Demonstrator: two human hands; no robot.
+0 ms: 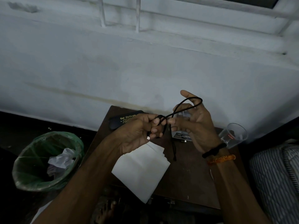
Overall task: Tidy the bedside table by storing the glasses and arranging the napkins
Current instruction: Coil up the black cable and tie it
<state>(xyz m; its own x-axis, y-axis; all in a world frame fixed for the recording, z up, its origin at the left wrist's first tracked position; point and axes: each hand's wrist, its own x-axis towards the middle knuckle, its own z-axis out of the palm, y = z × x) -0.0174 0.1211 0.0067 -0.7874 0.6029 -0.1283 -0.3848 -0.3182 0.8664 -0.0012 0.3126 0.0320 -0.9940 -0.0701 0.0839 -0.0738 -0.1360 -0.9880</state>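
Note:
Both hands are raised over the dark brown bedside table (194,172). My left hand (139,133) is closed around a black cord (186,102), with a small silver plug sticking out below the fingers. My right hand (197,122) has the cord looped over its spread fingers and pinches it near the left hand. One cord end dangles down to the table. A stack of white napkins (142,170) lies on the table under my left forearm. A black glasses case (119,122) with gold lettering lies shut at the table's back left corner. No glasses are visible.
A clear drinking glass (234,135) stands at the table's right back edge. A small silver packet (181,135) lies behind my hands. A green-lined waste bin (48,160) with crumpled paper stands on the floor to the left. A striped mattress (278,175) borders the right. A white wall rises behind.

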